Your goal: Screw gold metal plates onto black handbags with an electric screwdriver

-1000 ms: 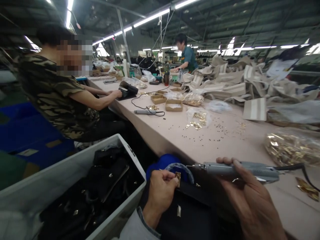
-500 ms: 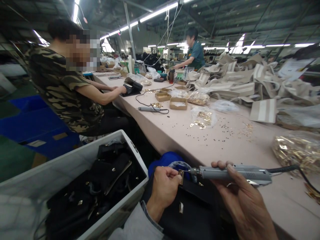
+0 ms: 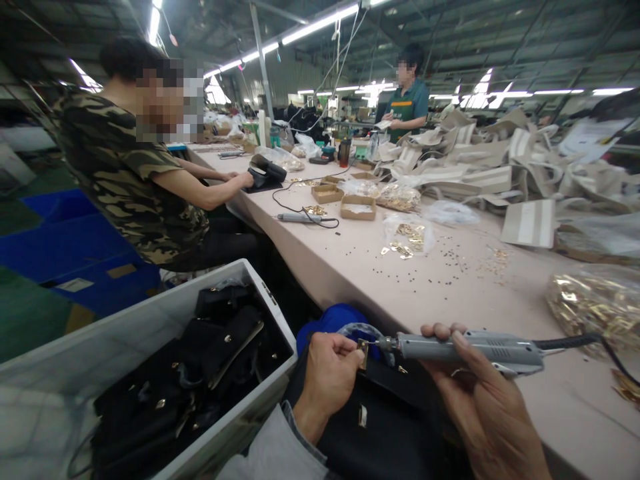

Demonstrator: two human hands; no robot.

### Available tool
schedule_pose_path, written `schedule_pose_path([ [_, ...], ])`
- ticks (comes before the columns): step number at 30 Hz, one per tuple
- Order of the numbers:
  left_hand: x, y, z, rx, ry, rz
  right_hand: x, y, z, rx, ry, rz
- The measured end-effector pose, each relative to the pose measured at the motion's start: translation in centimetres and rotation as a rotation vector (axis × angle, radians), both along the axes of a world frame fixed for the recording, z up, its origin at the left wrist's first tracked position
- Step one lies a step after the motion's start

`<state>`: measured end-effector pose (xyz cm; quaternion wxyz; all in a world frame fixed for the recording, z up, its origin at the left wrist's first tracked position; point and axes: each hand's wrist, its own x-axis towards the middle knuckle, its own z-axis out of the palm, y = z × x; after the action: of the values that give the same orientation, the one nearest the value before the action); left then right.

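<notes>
My left hand [image 3: 327, 377] is closed, pinching a small gold metal fitting [image 3: 363, 350] on a black bag [image 3: 385, 433] that rests on my lap at the table's near edge. My right hand [image 3: 483, 407] is wrapped round a grey electric screwdriver [image 3: 467, 345], held level. Its tip points left and meets the gold fitting. A black cable runs from the tool's rear off to the right.
A grey bin [image 3: 125, 333] of black bags stands at my left. The long table [image 3: 350, 267] carries loose gold hardware [image 3: 403, 240], bagged fittings [image 3: 595, 303], small cardboard boxes [image 3: 357, 208] and striped canvas bags [image 3: 480, 167]. A seated person in camouflage [image 3: 130, 173] works at left; another stands far back.
The view shifted slightly. The screwdriver's tip has closed in on the gold fitting held by my left hand. The far standing person has moved to the right.
</notes>
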<state>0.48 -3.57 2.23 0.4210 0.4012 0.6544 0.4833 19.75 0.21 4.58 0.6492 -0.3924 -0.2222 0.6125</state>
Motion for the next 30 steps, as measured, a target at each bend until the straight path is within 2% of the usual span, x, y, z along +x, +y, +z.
schedule_pose_path([
  [11,0.0,0.1,-0.5,-0.010,0.039,0.017,0.1,-0.4,0.8,0.006,0.001,0.032],
  [17,-0.1,0.1,-0.6,-0.015,0.075,0.017,0.2,-0.7,0.4,0.062,-0.040,0.076],
  [30,0.0,-0.2,0.0,-0.036,0.096,0.037,0.3,-1.6,0.9,0.096,-0.103,0.071],
])
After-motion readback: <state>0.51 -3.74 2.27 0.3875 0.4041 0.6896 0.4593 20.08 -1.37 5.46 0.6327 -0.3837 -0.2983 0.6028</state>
